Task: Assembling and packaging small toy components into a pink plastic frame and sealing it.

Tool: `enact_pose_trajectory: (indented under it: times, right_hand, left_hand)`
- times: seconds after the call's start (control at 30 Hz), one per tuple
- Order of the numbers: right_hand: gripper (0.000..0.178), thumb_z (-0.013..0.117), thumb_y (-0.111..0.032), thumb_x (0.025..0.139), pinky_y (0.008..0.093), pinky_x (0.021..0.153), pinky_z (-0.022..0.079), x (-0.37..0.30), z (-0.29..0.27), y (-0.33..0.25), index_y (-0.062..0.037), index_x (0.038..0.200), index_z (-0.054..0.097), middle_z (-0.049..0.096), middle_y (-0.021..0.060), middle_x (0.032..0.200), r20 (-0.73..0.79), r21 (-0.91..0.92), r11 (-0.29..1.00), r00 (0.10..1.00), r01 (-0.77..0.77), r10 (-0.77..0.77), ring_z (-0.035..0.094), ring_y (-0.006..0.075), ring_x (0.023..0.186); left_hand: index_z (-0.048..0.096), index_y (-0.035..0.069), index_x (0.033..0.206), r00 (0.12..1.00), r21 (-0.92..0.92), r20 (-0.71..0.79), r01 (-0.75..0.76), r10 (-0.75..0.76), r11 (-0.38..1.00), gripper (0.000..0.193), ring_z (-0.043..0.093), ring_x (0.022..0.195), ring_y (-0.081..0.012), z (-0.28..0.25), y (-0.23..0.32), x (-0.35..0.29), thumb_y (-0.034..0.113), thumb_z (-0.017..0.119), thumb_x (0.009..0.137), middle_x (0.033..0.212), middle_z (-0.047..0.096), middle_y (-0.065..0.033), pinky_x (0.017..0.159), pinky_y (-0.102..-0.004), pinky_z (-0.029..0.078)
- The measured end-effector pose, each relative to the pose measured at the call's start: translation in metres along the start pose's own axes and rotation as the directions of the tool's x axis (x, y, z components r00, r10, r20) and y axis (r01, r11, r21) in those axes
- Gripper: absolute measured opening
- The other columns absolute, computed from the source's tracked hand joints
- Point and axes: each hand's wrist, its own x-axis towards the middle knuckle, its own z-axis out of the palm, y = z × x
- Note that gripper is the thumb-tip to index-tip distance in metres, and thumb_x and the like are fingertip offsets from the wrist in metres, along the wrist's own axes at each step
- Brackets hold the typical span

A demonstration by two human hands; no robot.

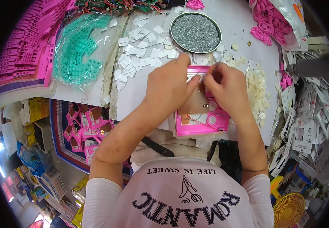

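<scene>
A pink plastic casing (197,130) lies before me at the table's near edge, its inside facing up. In it sits a brown circuit board (193,103) with a small metal part and thin wires by its lower end. My left hand (169,84) is closed at the casing's upper left, with the thumb over the board. At the casing's upper right, my right hand (228,86) is closed in a pinch; a bit of orange shows by its fingertips, too small to name. The fingers hide much of the casing's far half.
Beyond my hands stands a round tin of small screws (195,32). White square pieces (145,40) lie left of it, cream round parts (256,89) to the right. Farther left are bagged green pieces (79,57) and pink panels (23,49). A basket (60,142) holds pink assemblies below.
</scene>
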Motion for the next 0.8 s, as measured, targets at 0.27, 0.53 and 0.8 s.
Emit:
enact_pose_trajectory:
  times: [0.27, 0.53, 0.8]
  right_hand:
    - [0.018, 0.072, -0.005, 0.076, 0.0356, 0.065, 0.053, -0.012, 0.002, 0.016, -0.0113, 0.093, 0.071, 0.065, 0.0046, 0.086, 0.134, -0.038, 0.804, 0.800, 0.593, -0.584, 0.066, 0.0237, 0.078]
    - [0.033, 0.070, -0.002, 0.074, 0.0397, 0.074, 0.055, 0.035, -0.015, 0.009, -0.0132, 0.105, 0.072, 0.066, 0.0025, 0.093, 0.042, -0.026, 0.643, 0.644, 0.765, -0.764, 0.064, 0.0245, 0.090]
    - [0.016, 0.071, -0.008, 0.075, 0.0414, 0.073, 0.054, 0.046, -0.027, 0.015, -0.0062, 0.089, 0.063, 0.060, 0.0088, 0.087, 0.232, -0.214, 0.698, 0.729, 0.684, -0.644, 0.061, 0.0298, 0.086]
  left_hand:
    - [0.063, 0.008, 0.103, 0.995, -0.075, -0.088, 0.045, -0.051, 0.996, 0.031, 0.056, 0.053, -0.0236, 0.002, -0.004, 0.012, 0.025, 0.079, 0.082, 0.057, 0.052, -0.0032, 0.052, -0.0381, 0.043]
    - [0.070, 0.003, 0.096, 0.995, -0.172, -0.101, -0.042, 0.024, 0.984, 0.027, 0.064, 0.085, -0.0293, -0.018, -0.030, 0.032, 0.025, 0.073, 0.081, 0.090, 0.064, -0.0150, 0.075, -0.0402, 0.051]
    - [0.070, 0.006, 0.094, 0.967, -0.302, 0.045, -0.225, 0.249, 0.927, 0.017, 0.063, 0.095, -0.0262, -0.019, -0.031, 0.037, 0.010, 0.075, 0.079, 0.105, 0.066, -0.0102, 0.083, -0.0369, 0.050]
